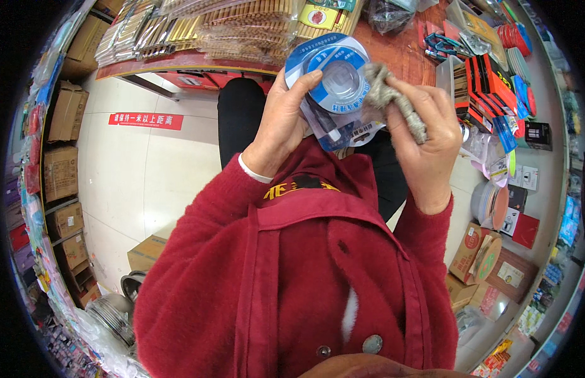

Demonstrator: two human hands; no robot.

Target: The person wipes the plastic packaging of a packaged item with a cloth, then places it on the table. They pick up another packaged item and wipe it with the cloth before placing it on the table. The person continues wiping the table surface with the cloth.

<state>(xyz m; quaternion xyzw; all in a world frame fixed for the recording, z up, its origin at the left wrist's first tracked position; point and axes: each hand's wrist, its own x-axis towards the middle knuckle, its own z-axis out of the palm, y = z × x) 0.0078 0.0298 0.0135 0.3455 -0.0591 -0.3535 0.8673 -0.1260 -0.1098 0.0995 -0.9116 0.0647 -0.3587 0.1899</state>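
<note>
My left hand [285, 118] grips a blue-and-white packaged item [339, 78] by its left edge, the thumb lying on its front. The package has a round card with a clear plastic centre and bears writing; a dark part with a white tip shows below the round. A crumpled grey-beige cloth [394, 101] is pinched between the thumb and fingers of my right hand [422, 132], close to the package's right edge. Whether the cloth touches the package cannot be told. Both hands are above my lap, at the near edge of a reddish wooden table [396, 52].
Bundles of wooden chopsticks [245, 23] in plastic lie on the table at the top left. Red-and-black boxes [491, 85] stand at the right. Cardboard boxes [61, 172] fill a left shelf, and metal bowls [110, 312] sit at the lower left.
</note>
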